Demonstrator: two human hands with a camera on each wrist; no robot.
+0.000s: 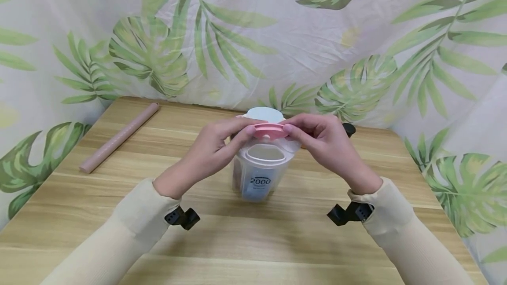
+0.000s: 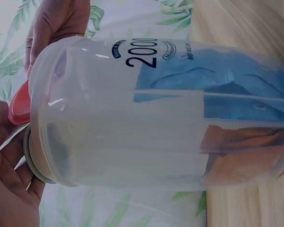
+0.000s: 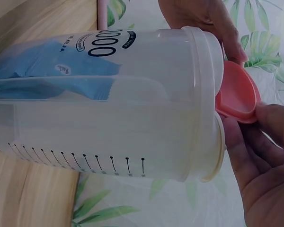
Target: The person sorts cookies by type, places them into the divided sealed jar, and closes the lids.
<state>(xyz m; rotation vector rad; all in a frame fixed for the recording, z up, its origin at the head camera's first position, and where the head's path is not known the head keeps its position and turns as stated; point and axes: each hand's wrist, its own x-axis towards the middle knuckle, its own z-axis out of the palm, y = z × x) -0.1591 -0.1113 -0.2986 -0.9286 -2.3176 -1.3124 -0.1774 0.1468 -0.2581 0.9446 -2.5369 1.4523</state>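
Observation:
A clear plastic canister (image 1: 242,175) marked 2000 stands upright on the table, with a blue packet (image 2: 175,85) and an orange-brown packet (image 2: 251,151) inside. Its pink flip cap (image 1: 269,132) is raised from an oval opening (image 1: 266,152) in the top. My left hand (image 1: 211,146) pinches the left end of this cap between thumb and fingers. At the cap's other end, my right hand (image 1: 328,140) pinches it likewise; the right wrist view shows the thumb on the pink cap (image 3: 239,92) and fingers beside the lid's rim.
A pale blue round piece (image 1: 264,113) shows behind the pink cap; whether it belongs to the canister I cannot tell. On the table's left lies a dusty-pink rod (image 1: 120,137). Part of a black object (image 1: 349,129) appears behind my right hand. Leaf-print cloth (image 1: 237,34) hangs behind the wooden table (image 1: 222,250).

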